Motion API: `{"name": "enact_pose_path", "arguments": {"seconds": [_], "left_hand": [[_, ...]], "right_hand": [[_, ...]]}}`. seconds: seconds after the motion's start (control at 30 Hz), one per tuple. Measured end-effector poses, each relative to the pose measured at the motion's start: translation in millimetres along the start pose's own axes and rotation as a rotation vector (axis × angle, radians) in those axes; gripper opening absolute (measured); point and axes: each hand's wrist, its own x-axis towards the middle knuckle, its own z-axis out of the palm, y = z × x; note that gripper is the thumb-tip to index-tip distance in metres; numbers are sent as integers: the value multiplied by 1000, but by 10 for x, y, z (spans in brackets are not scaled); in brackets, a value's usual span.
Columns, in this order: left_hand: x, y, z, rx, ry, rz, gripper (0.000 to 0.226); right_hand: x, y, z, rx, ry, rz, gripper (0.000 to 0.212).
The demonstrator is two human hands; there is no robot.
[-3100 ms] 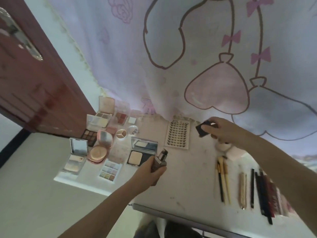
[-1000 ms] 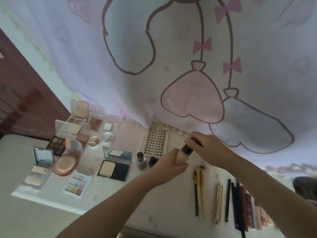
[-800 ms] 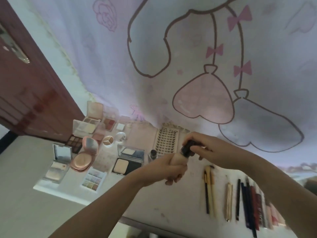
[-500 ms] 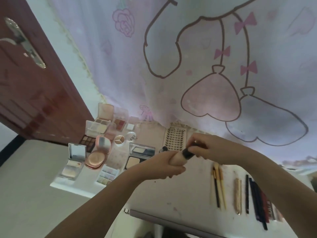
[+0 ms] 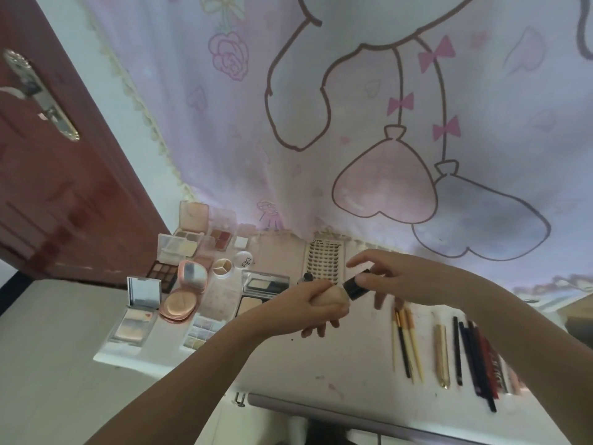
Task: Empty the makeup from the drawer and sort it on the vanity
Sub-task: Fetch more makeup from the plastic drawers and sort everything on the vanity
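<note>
Above the white counter, her left hand grips a beige, rounded bottle; her right hand pinches its black cap, other fingers spread.

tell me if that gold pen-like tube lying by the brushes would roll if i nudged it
Probably: the gold tube looks round and slim, lying flat on the smooth vanity top. Its glossy shell may be slippery. The brushes beside it would likely stop it leftward.

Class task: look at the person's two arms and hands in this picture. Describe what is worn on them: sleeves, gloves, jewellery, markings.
Both forearms are bare as far as the picture shows: no sleeves or gloves. The left hand and right hand show no rings, watch, bracelet or markings.
</note>
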Motion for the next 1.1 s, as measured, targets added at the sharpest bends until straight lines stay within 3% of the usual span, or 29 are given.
{"name": "enact_pose_path", "arguments": {"seconds": [0.1,0.17,0.2,0.47,0.93,1.1], "left_hand": [[28,-11,20,5,-20,15,19],[32,-22,16,-15,-31,8,16],[27,-26,6,-32,-41,4,18],[-60,-125,-108,-60,-76,-32,42],[-57,-141,-127,-20,24,-3,26],[81,-109,-110,17,26,-15,17]], "right_hand": [[14,9,18,-159,53,22,30],[10,24,17,-207,55,-18,14],[-7,17,7,-199,57,-37,6],[-83,-24,-163,-96,68,-102,15],[-139,-41,-259,-68,133,-65,11],[-250,197,-377,101,206,0,10]]}}
